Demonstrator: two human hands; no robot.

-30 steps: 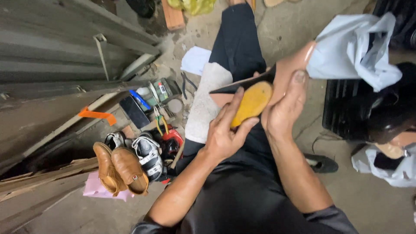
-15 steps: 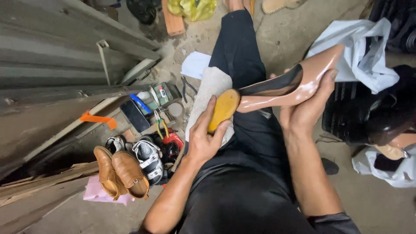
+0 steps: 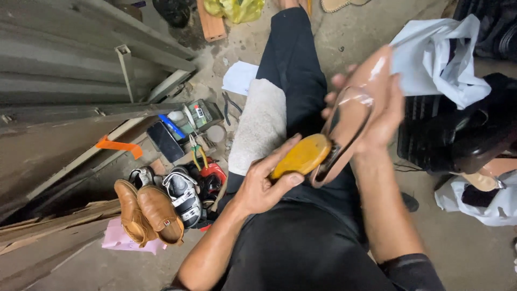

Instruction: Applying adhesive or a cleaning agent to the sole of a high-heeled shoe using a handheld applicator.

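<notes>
I hold a glossy tan high-heeled shoe (image 3: 358,102) over my lap. My right hand (image 3: 377,116) wraps around its middle and heel part, toe pointing down toward me. My left hand (image 3: 264,183) grips the yellow-orange sole (image 3: 301,156) at the shoe's front end, thumb on top. A pale fleece cloth (image 3: 261,124) lies across my left thigh, just beyond the left hand.
On the floor at left lie brown leather shoes (image 3: 145,213), black-and-white sandals (image 3: 180,194), pliers and small tools (image 3: 196,151), and a dark tray (image 3: 167,141). A white plastic bag (image 3: 439,56) and a black crate (image 3: 431,134) sit at right. Grey metal sheeting (image 3: 64,81) lines the left.
The shoe has been turned: it lay roughly level with its heel to the right, and now it stands steeper with the opening facing me. Both hands kept their hold.
</notes>
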